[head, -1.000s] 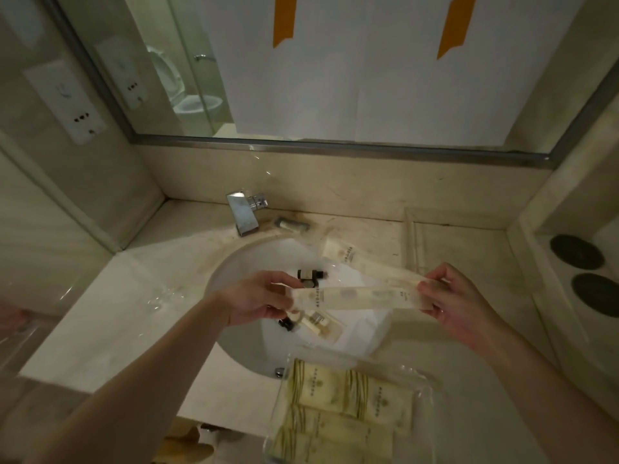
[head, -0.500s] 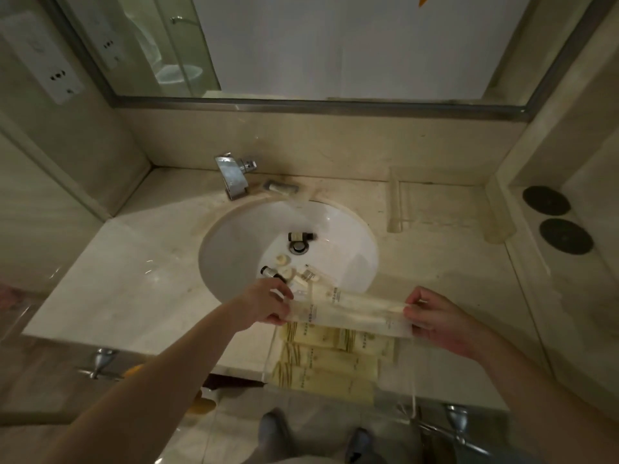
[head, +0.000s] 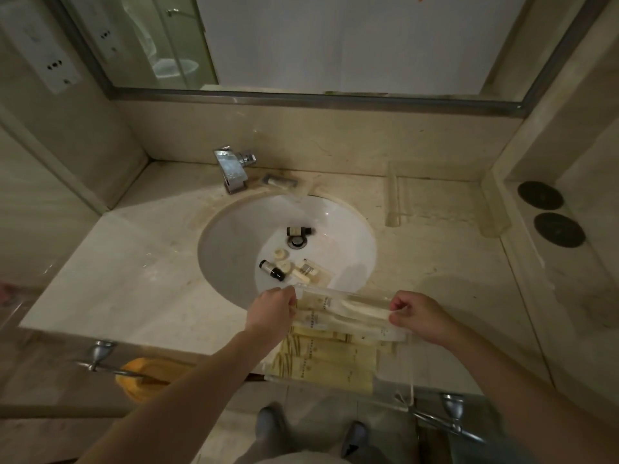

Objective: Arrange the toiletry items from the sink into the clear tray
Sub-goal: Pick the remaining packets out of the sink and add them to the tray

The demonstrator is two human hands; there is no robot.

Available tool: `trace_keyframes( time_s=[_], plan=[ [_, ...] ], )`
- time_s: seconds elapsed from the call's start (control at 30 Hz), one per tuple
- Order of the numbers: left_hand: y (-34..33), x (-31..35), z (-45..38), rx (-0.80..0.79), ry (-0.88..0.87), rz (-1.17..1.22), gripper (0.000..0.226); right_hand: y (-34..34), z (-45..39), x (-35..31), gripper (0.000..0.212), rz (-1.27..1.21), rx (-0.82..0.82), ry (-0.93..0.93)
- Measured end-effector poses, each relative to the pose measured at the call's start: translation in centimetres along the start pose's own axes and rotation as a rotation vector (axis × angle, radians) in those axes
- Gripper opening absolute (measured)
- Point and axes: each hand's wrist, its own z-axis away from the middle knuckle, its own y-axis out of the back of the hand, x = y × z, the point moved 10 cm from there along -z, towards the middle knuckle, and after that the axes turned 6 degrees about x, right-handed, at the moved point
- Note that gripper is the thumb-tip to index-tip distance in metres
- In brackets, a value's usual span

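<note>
A long cream sachet (head: pixel 348 308) is held level over the clear tray (head: pixel 395 363) at the desk's (head: pixel 150 262) front edge, above the packets (head: pixel 321 360) already laid there. The left hand (head: pixel 273 308) pinches its left end in a closed grip; the right hand (head: pixel 420 314) pinches the right end likewise. Behind, in the sink (head: pixel 234 236), lie two dark bottles (head: pixel 272 270), small round pieces and another packet (head: pixel 310 271).

Glossy sink (head: pixel 234 242) (chrome faucet (head: pixel 232 170))
</note>
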Motion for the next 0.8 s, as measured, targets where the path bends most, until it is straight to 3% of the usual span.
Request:
trace_keyframes(
  time_s=[0.1, 0.3, 0.4, 0.47, 0.57, 0.63, 0.8],
  plan=[
    [-0.3, -0.5, 0.0, 0.007, 0.021, 0.011, 0.015, 0.4, -0.1, -1.2, 0.024, 0.087, 0.096, 0.087],
    [-0.3, -1.9, 0.0, 0.034, 0.133, 0.105, 0.016, -1.2, -1.0, -2.0, 0.005, 0.238, 0.145, 0.146],
    [0.1, -2.0, 0.2, 0.079, 0.157, 0.158, 0.024, -1.7, -1.0, -2.4, 0.013, 0.399, 0.229, 0.172],
    [0.6, -1.0, 0.2, 0.129, 0.042, 0.113, 0.028, -1.6, -0.7, -3.0, 0.014, 0.487, 0.328, 0.205],
    [0.4, 2.0, 0.6, 0.133, -0.292, -0.018, 0.040, -1.2, 0.1, -3.8, 0.017, 0.568, 0.465, 0.236],
    [-0.1, 3.3, 0.9, 0.104, -0.464, -0.123, 0.035, -1.3, 0.9, -4.6, 0.022, 0.623, 0.521, 0.315],
    [-1.3, 2.9, 1.0, 0.037, -0.558, -0.146, 0.029, -3.1, 1.8, -4.8, 0.008, 0.671, 0.498, 0.512]
  ],
)
